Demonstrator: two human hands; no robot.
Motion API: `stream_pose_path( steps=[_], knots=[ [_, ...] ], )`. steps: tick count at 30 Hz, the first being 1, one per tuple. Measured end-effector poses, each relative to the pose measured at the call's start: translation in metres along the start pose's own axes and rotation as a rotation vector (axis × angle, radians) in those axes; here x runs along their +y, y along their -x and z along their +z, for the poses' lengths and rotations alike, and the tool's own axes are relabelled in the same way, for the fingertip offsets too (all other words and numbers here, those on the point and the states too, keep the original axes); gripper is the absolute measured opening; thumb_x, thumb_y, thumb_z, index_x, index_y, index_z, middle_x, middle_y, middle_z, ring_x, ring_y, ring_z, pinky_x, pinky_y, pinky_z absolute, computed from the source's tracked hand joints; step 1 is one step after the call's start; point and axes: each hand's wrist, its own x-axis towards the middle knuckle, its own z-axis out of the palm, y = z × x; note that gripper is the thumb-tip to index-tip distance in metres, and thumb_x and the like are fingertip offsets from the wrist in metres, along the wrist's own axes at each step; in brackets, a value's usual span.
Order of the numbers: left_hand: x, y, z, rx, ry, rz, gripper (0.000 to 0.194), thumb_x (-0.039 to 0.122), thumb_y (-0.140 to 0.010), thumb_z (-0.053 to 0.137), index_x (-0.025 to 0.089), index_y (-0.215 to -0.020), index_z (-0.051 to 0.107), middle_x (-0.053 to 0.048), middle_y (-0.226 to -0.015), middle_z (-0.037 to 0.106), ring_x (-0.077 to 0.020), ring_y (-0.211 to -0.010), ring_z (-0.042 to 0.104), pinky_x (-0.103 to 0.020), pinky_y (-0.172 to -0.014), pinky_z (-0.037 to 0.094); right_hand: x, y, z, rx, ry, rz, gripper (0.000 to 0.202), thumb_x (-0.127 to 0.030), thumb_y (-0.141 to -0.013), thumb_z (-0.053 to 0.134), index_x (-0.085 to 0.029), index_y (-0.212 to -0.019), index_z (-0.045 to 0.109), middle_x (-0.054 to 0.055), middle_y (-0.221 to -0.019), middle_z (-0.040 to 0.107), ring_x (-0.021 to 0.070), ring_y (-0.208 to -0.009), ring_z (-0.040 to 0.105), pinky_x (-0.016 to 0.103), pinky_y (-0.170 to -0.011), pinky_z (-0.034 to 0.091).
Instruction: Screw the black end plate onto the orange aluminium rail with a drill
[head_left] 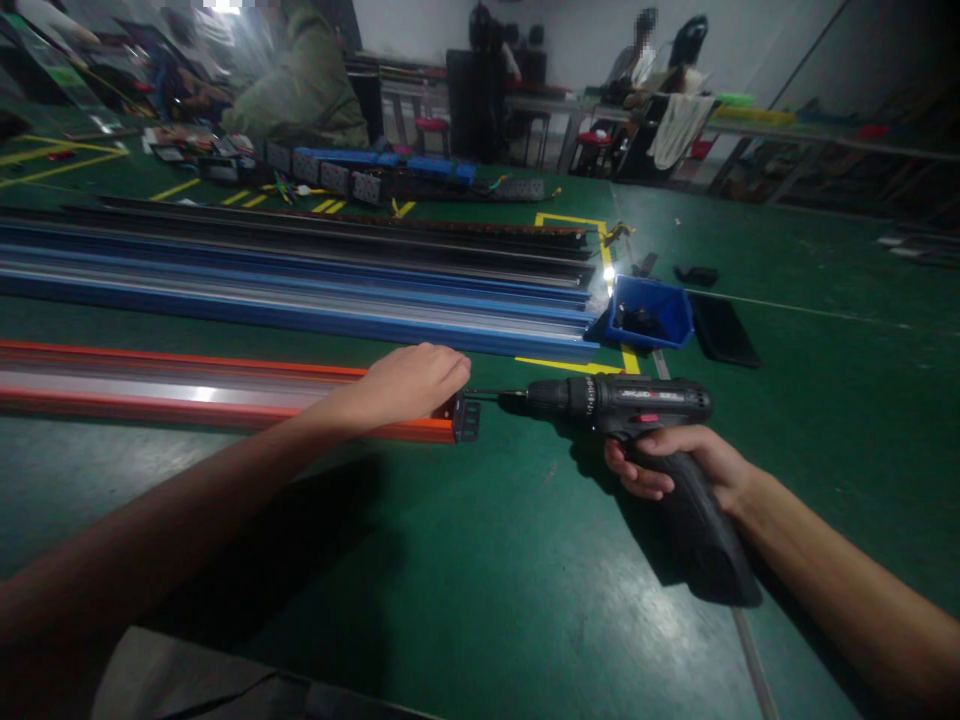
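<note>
My right hand is wrapped around the handle of a black cordless drill. The drill lies level, its long thin bit pointing left at the end of an orange and silver metal profile. At that end sits a black slotted end cap. My left hand is closed over the profile just behind the cap, fingers curled down at the far side. The bit's tip reaches the cap close to my left fingers; whether it touches a screw is hidden.
Behind lie several long blue profiles and black strips. A blue bin with small dark parts stands right of them, beside a flat black object. A person in a green sleeve works across the green table.
</note>
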Motion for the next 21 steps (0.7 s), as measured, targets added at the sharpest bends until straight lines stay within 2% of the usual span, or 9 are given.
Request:
stream_pose_path(
  steps=[13, 21],
  knots=[
    [-0.002, 0.002, 0.0039, 0.023, -0.087, 0.065, 0.032, 0.024, -0.103, 0.036, 0.017, -0.105, 0.067, -0.012, -0.107, 0.075, -0.0255, -0.094, 0.07, -0.035, -0.076, 0.048, 0.0004, 0.0004, -0.0015, 0.015, 0.009, 0.008, 0.019, -0.021, -0.087, 0.069, -0.004, -0.094, 0.075, 0.009, -0.081, 0.066, 0.0054, -0.049, 0.044, 0.021, -0.055, 0.05],
    [-0.0017, 0.0009, 0.0039, 0.012, -0.086, 0.056, 0.032, 0.024, -0.102, 0.037, 0.017, -0.104, 0.068, -0.012, -0.106, 0.075, -0.0256, -0.094, 0.07, -0.035, -0.075, 0.048, 0.002, -0.0004, -0.0023, 0.008, 0.006, -0.002, 0.019, -0.021, -0.086, 0.07, -0.004, -0.094, 0.075, 0.007, -0.076, 0.063, 0.0059, -0.049, 0.043, 0.021, -0.055, 0.05]
  ],
)
